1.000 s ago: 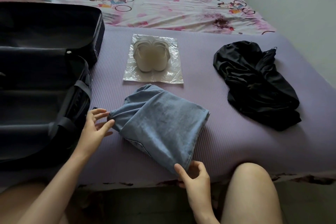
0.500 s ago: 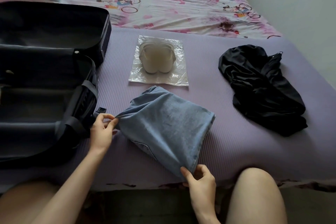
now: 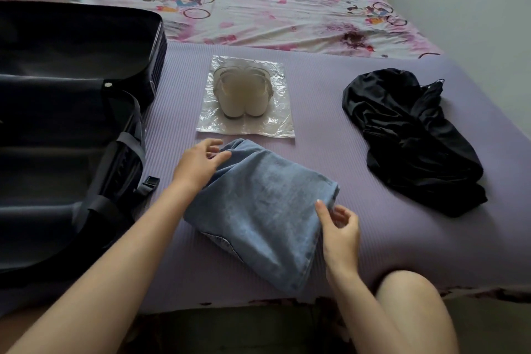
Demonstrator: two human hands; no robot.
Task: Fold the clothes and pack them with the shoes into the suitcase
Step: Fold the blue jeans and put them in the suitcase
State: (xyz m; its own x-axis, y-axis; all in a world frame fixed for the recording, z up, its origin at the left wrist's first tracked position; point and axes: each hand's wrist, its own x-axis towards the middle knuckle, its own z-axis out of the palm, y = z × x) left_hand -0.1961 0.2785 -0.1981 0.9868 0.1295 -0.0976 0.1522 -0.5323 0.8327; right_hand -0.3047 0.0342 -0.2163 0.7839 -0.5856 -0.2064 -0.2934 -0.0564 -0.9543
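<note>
Head view, status:

Folded light-blue denim garment (image 3: 258, 210): lies flat on the purple ribbed mat (image 3: 359, 152), close to its near edge, skewed, long side running from far-left to near-right. Shows a patch of pale lining at the near-left underside. Not in the case.

Left hand (image 3: 198, 165): sits at the denim's far-left corner, fingers loose and spread, thumb resting on top of the fabric. Grasping nothing.

Right hand (image 3: 340, 234): sits at the denim's right edge, thumb laid against the fabric, fingers curled just beside the edge. Can't tell whether pinching the edge or only touching.

Open black soft-sided suitcase (image 3: 71, 37): lies to the left, touching the mat's left side, lid propped up at the far end. Has grey straps across the near half and a black buckle (image 3: 149, 182) hanging just left of the denim. Carries a small white tag (image 3: 107, 84) on the rim, too small to read.

Pair of pale translucent sandals (image 3: 242, 95): sits inside a flat clear plastic bag (image 3: 247, 129), just beyond the denim, apart from it.

Crumpled black garment (image 3: 411, 141): lies unfolded on the mat, well right of the denim.

Beyond the mat: pink floral cartoon-print sheet (image 3: 273, 14), any lettering unreadable. Bare knee (image 3: 411, 296) at the near right.
</note>
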